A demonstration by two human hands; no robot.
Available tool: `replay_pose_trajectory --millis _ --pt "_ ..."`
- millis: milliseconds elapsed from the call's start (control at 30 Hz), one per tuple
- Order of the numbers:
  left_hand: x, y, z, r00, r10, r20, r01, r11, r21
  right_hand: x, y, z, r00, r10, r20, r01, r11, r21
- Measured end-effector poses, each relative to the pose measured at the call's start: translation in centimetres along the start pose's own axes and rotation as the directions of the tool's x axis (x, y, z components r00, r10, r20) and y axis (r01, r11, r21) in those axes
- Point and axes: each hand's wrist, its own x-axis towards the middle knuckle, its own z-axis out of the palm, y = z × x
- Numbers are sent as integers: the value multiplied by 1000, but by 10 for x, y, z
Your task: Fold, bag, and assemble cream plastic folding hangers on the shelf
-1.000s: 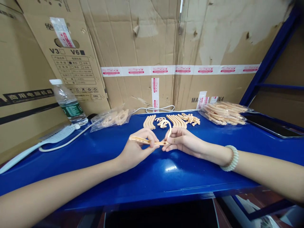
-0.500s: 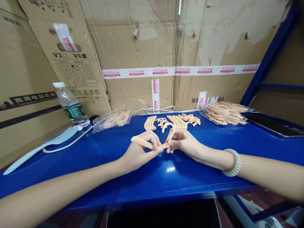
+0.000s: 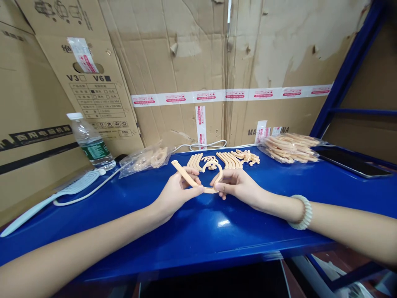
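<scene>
Head view: cardboard panels (image 3: pixel 173 70) behind blue tabletop (image 3: pixel 248 223), peach parts in hand

Bagged peach pieces (image 3: pixel 288 149) rear right, smaller clear bag (image 3: pixel 147 157) rear left. Two rows of loose curved arms (image 3: pixel 229 160) flat behind the hands, small hooks (image 3: pixel 211 161) between the rows. Left hand (image 3: pixel 178 190) grips a curved arm piece (image 3: pixel 186 174), slanted, raised over the tabletop. Right hand (image 3: pixel 238 186) pinches the lower end of a hook piece (image 3: pixel 221 174) where it meets the arm piece; can't tell if fastened.
</scene>
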Motion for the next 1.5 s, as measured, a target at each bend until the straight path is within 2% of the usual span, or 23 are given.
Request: replay_pose_trajectory --millis 67,233,333,400,467,500,567,633,667,733,800,967,1067,1133,1233,1300,1367,1433,1500 --pt "-3 5 5 998 -63 28 64 998 -28 -1 0 0 1000 -12 8 11 999 35" --pt "-10 13 24 965 -178 190 200 974 -103 -2 -6 0 996 -55 73 49 995 82" --pt "-9 11 31 961 -226 160 253 952 -175 5 -12 -12 995 -67 76 63 997 52" --pt "-8 9 33 958 -253 132 277 935 -221 13 -16 -29 993 -120 12 121 992 -46" --pt "-8 8 32 960 -249 125 273 931 -241 20 -18 -50 971 -232 -55 210 940 -269" --pt "-8 7 31 962 -242 125 266 933 -242 23 -19 -61 957 -287 -45 241 870 -431" --pt "-8 7 29 966 -227 125 251 937 -242 27 -17 -77 926 -369 82 304 597 -743" --pt "-9 6 28 969 -213 122 238 937 -254 29 -12 -86 901 -350 255 364 296 -883" --pt "-9 6 28 971 -209 119 234 935 -267 31 -8 -87 891 -323 319 391 188 -901" --pt "-8 6 27 972 -206 113 231 922 -310 33 0 -86 880 -280 384 418 71 -906" --pt "-7 5 26 971 -214 108 239 903 -358 37 9 -84 878 -270 396 420 34 -907" --pt "-6 5 24 963 -253 90 266 855 -446 43 19 -83 874 -302 381 422 82 -903" --pt "-6 5 25 962 -260 80 266 838 -476 42 18 -82 856 -351 379 453 158 -877" --pt "-5 5 25 960 -270 72 270 827 -494 41 16 -80 852 -415 320 451 270 -851" --pt "-4 6 24 956 -283 73 279 810 -516 37 10 -73 876 -479 61 348 539 -767" --pt "-2 6 22 955 -285 81 284 801 -527 32 3 -66 885 -443 -145 277 751 -599" --pt "1 4 20 957 -275 89 280 801 -529 25 -6 -58 892 -353 -284 253 908 -335" --pt "3 2 19 963 -251 95 263 810 -524 15 -17 -47 909 -247 -336 233 969 -81" --pt "5 -1 17 970 -223 97 241 823 -515 5 -27 -36 936 -135 -325 179 978 109"
